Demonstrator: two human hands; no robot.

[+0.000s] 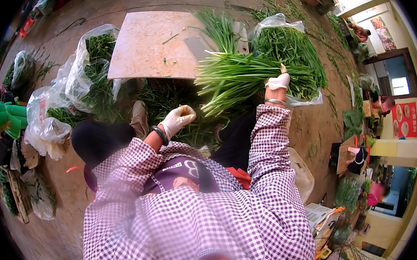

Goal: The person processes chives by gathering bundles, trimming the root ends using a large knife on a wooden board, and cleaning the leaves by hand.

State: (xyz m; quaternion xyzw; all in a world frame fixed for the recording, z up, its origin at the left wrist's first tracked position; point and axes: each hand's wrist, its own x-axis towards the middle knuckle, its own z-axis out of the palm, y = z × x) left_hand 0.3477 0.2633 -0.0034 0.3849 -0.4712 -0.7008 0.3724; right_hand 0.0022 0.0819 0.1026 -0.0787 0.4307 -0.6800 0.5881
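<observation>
My right hand [278,80], in a thin white glove, grips a large bunch of green garlic chives [240,71]. The pale cut ends fan out to the left, past the near right corner of a pale board [151,43]. My left hand [178,119], also gloved, is in front of my lap with its fingers curled and nothing visible in them. It is apart from the bunch. A second sheaf of chives [217,29] lies across the board's right side. Beside it rests a flat grey piece [197,47], possibly a blade, partly covered.
A clear plastic bag [280,20] packed with chives stands to the right of the board. Another clear bag [76,74] of greens is on the left. Loose trimmings [187,131] cover the floor between my legs. Several people sit among vegetables along the far right wall.
</observation>
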